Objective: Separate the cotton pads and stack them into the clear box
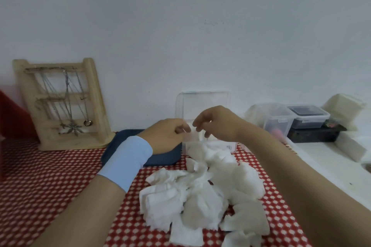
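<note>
Centre frame: your left hand and right hand met over the clear box; fingers curled narrow, contents untellable. Lower centre: cotton pads lay heaped on the bench.

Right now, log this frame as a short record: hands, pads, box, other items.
left hand: over the blue tray, fingers pinched; grip unclear
right hand: fingers curled above the box
pads: loose pile on the checked cloth
box: clear, lid up, behind the hands
left: wooden rack with necklaces
</note>
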Motion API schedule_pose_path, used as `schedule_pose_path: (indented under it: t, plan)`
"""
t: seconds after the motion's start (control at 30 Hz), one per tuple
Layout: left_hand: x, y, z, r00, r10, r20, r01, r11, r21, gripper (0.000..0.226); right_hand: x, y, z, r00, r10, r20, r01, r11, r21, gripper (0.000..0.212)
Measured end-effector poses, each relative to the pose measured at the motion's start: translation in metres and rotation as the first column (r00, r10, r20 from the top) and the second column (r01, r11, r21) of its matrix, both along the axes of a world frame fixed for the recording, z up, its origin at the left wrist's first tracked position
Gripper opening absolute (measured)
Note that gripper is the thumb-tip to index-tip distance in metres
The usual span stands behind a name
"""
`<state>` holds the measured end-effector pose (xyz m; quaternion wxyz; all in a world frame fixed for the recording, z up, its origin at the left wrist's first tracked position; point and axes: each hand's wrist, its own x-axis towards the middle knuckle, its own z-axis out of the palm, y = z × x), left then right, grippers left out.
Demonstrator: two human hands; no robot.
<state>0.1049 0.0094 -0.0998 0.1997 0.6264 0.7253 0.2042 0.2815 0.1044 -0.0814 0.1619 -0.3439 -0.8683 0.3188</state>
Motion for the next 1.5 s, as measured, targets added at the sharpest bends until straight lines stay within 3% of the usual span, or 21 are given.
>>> schedule_pose_path:
  t: [0.13, 0.23, 0.3, 0.43, 0.57, 0.73, 0.87, 1.03, 1.13, 1.23, 1.37, 1.5]
  plan:
    - [-0.015, -0.047, 0.002, 0.997, -0.003, -0.077, -0.010, 0.985, -0.173, 0.019, -0.024, -0.045, 0.003, 0.956, 0.239, 0.171, -0.246, 0.969, 0.023, 0.014]
    - [-0.027, -0.074, -0.006, 0.998, 0.026, -0.057, -0.042, 0.955, -0.293, 0.028, -0.043, -0.064, -0.009, 0.856, 0.309, 0.416, -0.341, 0.940, 0.003, 0.027]
    - [-0.029, -0.087, -0.014, 0.999, 0.032, -0.014, -0.035, 0.946, -0.321, 0.032, -0.050, -0.071, -0.020, 0.820, 0.315, 0.478, -0.364, 0.931, 0.011, 0.029]
    - [-0.030, -0.090, -0.031, 0.994, 0.065, 0.091, -0.048, 0.982, -0.183, 0.018, -0.050, -0.070, -0.028, 0.888, 0.270, 0.373, -0.314, 0.947, 0.061, 0.021]
    - [-0.033, -0.079, -0.036, 0.959, 0.130, 0.253, -0.127, 0.991, -0.030, 0.010, -0.038, -0.058, -0.022, 0.942, 0.225, 0.247, -0.235, 0.972, 0.012, 0.018]
    - [-0.028, -0.059, -0.023, 0.921, 0.104, 0.377, -0.101, 0.994, -0.028, 0.010, -0.021, -0.047, -0.009, 0.948, 0.261, 0.184, -0.244, 0.963, -0.112, 0.020]
    - [-0.023, -0.043, -0.014, 0.899, 0.092, 0.429, -0.112, 0.993, 0.021, 0.010, -0.015, -0.037, -0.008, 0.988, 0.140, 0.058, -0.128, 0.976, -0.175, 0.036]
    - [-0.023, -0.030, -0.019, 0.832, 0.106, 0.545, -0.166, 0.984, 0.062, 0.014, -0.008, -0.022, -0.016, 0.980, 0.192, 0.055, -0.176, 0.961, -0.212, 0.004]
    - [-0.025, -0.025, -0.021, 0.855, 0.086, 0.512, -0.147, 0.986, 0.079, 0.012, -0.010, -0.021, -0.012, 0.980, 0.199, 0.008, -0.192, 0.954, -0.232, 0.013]
    - [-0.025, -0.022, -0.019, 0.890, 0.058, 0.452, -0.130, 0.983, 0.130, 0.011, -0.016, -0.022, -0.013, 0.985, 0.141, -0.103, -0.161, 0.959, -0.233, 0.016]
    - [-0.023, -0.021, -0.020, 0.814, 0.042, 0.579, -0.131, 0.985, 0.113, 0.010, -0.020, -0.019, -0.015, 0.984, 0.030, -0.177, -0.071, 0.970, -0.232, 0.005]
    - [-0.021, -0.022, -0.019, 0.755, 0.044, 0.654, -0.130, 0.988, 0.084, 0.012, -0.020, -0.020, -0.016, 0.966, -0.077, -0.247, -0.003, 0.951, -0.308, 0.014]
